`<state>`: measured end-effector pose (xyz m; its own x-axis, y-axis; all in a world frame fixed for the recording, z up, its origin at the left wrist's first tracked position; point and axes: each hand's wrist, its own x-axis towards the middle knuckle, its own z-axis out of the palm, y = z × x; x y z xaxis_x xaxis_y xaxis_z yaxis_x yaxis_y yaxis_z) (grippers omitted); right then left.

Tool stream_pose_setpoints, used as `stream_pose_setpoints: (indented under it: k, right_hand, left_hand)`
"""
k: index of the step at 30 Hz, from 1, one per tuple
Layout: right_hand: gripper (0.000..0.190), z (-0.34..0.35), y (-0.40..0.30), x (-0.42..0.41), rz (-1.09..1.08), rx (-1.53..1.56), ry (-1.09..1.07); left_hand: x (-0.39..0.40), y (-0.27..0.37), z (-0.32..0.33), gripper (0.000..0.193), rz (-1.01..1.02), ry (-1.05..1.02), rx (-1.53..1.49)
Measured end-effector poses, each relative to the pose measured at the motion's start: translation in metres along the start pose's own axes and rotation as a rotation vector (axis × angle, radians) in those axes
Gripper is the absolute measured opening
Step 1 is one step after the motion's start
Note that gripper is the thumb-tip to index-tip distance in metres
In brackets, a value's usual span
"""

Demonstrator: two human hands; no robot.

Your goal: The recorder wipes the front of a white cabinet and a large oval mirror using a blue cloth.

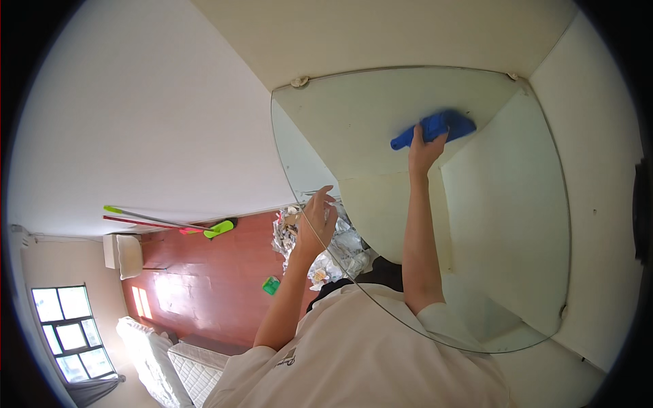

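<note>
A clear glass corner shelf (510, 214) with a curved front edge spreads across the view, fixed to the walls by small clips. Through the glass I see my right hand (427, 152), gripping a blue plastic hand tool (456, 124). That tool has a narrow handle end on the left and a wider part on the right; blur hides whether it is a brush or a small dustpan. My left hand (317, 224) is raised at the shelf's left edge, fingers loosely bent and holding nothing. The glass rim crosses in front of it; whether they touch I cannot tell.
Crumpled plastic and paper waste (339, 250) lies heaped on the red-brown floor (219, 275) below. Close by is a small green object (271, 285). A lime-green dustpan (219, 229) and long handles (153, 218) lean along the white wall (153, 127). Mattresses (196, 370) stand lower left.
</note>
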<state>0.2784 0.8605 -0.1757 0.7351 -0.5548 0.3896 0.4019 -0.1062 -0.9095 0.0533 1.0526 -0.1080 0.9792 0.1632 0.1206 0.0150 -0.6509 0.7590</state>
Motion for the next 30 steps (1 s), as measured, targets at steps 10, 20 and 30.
stream_pose_setpoints:
  k: [10, 20, 30]
  right_hand:
    - [0.038, 0.035, 0.026, -0.127, -0.177, -0.182, -0.667]
    - [0.037, -0.044, -0.052, 0.075, -0.066, -0.057, -0.124]
    - [0.041, -0.009, 0.080, -0.080, -0.057, -0.298, -0.440]
  left_hand:
    - [0.030, 0.038, -0.008, 0.059, 0.131, 0.110, -0.068]
    - [0.029, 0.039, 0.011, 0.056, 0.096, -0.041, -0.161]
    - [0.037, 0.030, 0.018, 0.043, -0.015, -0.203, -0.087]
